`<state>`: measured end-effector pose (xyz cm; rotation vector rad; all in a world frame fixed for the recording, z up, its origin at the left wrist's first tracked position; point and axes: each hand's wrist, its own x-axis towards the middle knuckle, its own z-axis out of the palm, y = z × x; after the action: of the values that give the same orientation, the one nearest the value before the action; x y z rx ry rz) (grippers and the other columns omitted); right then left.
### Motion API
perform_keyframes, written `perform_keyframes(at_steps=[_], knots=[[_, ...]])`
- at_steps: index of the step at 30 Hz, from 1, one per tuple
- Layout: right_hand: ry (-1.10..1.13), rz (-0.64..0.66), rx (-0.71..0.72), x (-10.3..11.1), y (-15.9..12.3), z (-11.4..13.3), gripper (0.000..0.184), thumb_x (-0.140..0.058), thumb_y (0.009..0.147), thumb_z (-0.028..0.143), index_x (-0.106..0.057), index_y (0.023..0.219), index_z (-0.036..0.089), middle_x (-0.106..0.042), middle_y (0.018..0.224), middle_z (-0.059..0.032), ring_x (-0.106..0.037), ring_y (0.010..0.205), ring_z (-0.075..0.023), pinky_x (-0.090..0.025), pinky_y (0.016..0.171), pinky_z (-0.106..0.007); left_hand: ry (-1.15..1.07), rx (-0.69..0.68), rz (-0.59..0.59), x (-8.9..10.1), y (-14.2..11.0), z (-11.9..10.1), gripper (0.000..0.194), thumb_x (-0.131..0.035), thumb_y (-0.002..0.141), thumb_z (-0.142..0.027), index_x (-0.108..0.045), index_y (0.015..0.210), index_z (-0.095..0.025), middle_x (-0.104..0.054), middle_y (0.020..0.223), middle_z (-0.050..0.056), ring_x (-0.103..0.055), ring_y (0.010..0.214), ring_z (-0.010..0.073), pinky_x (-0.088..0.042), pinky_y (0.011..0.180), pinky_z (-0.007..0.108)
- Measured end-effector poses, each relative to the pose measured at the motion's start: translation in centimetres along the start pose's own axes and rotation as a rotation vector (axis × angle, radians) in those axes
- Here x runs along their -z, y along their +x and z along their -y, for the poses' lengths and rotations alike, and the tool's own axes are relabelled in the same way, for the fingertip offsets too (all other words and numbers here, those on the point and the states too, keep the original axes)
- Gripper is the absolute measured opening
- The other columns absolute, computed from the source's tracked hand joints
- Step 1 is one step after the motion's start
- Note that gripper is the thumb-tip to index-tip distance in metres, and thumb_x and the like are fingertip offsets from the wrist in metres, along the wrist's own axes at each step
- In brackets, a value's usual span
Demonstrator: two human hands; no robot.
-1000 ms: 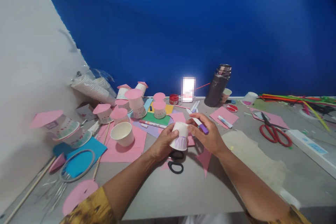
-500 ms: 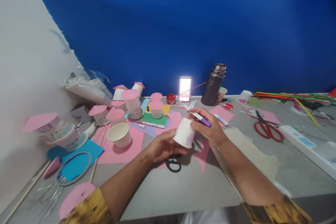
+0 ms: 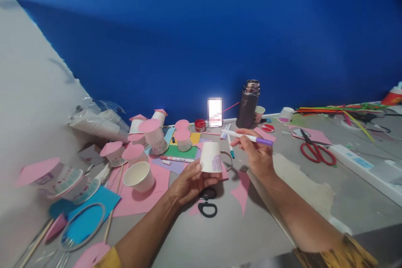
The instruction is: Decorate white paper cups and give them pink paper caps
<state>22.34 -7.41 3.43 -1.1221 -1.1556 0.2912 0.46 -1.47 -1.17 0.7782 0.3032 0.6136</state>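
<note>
My left hand (image 3: 191, 181) is closed around the lower part of an upside-down white paper cup (image 3: 210, 155), which has purple marker lines on its right side. My right hand (image 3: 259, 155) pinches a white marker (image 3: 243, 135) with a purple end, held level to the right of the cup and apart from it. Below my left hand lie black-handled scissors (image 3: 207, 209). An upright open paper cup (image 3: 140, 176) stands to the left on pink paper (image 3: 128, 204). Pink paper scraps (image 3: 241, 190) lie between my forearms.
Paper cups with pink tops (image 3: 153, 136) crowd the left side. A dark flask (image 3: 248, 104) stands at the back by the blue wall. Red-handled scissors (image 3: 317, 153) and a white power strip (image 3: 364, 169) lie on the right. Stacked cups (image 3: 94, 123) lean at the far left.
My right hand has moved away from the cup to the right with the marker, which now lies more level. The cup is still in my left hand, turned more upright. The view has shifted slightly.
</note>
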Motion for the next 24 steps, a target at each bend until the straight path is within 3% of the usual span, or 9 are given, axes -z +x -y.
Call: perform_keyframes(at_steps=[3, 10, 17, 24], knots=[[-0.108, -0.024, 0.193, 0.5, -0.7, 1.2, 0.021, -0.060, 0.100, 0.036, -0.075, 0.105, 0.022, -0.074, 0.076, -0.0023, -0.061, 0.058, -0.0144, -0.050, 0.056, -0.028, -0.002, -0.050, -0.117, 0.0, 0.3, 0.1, 0.046, -0.082, 0.081, -0.033, -0.069, 0.120, -0.012, -0.076, 0.114, 0.016, -0.074, 0.103, 0.0292, -0.057, 0.095, 0.043], [-0.264, 0.089, 0.599, -0.6, -1.2, 2.8, 0.008, -0.061, 0.095, 0.017, -0.068, 0.096, 0.021, -0.073, 0.078, -0.0038, -0.067, 0.069, -0.0181, -0.054, 0.064, -0.030, 0.098, -0.134, -0.183, -0.7, 1.3, 0.9, 0.060, -0.093, 0.066, -0.033, -0.069, 0.117, -0.014, -0.077, 0.111, 0.015, -0.075, 0.099, 0.0295, -0.058, 0.091, 0.043], [-0.356, 0.069, 0.651, -0.8, -0.9, 2.3, 0.007, -0.060, 0.096, 0.016, -0.065, 0.098, 0.019, -0.071, 0.076, -0.0040, -0.064, 0.065, -0.0178, -0.050, 0.061, -0.030, 0.071, -0.149, -0.203, -0.8, 1.3, 1.1, 0.057, -0.094, 0.065, -0.032, -0.068, 0.113, -0.015, -0.076, 0.116, 0.014, -0.074, 0.104, 0.0293, -0.055, 0.099, 0.044], [-0.366, 0.067, 0.642, -0.9, -0.9, 1.9, 0.006, -0.061, 0.096, 0.015, -0.065, 0.098, 0.019, -0.070, 0.076, -0.0036, -0.062, 0.065, -0.0175, -0.049, 0.062, -0.030, 0.072, -0.145, -0.187, -1.1, 1.0, 1.1, 0.063, -0.092, 0.068, -0.031, -0.066, 0.123, -0.015, -0.075, 0.118, 0.015, -0.074, 0.101, 0.0284, -0.057, 0.094, 0.043]])
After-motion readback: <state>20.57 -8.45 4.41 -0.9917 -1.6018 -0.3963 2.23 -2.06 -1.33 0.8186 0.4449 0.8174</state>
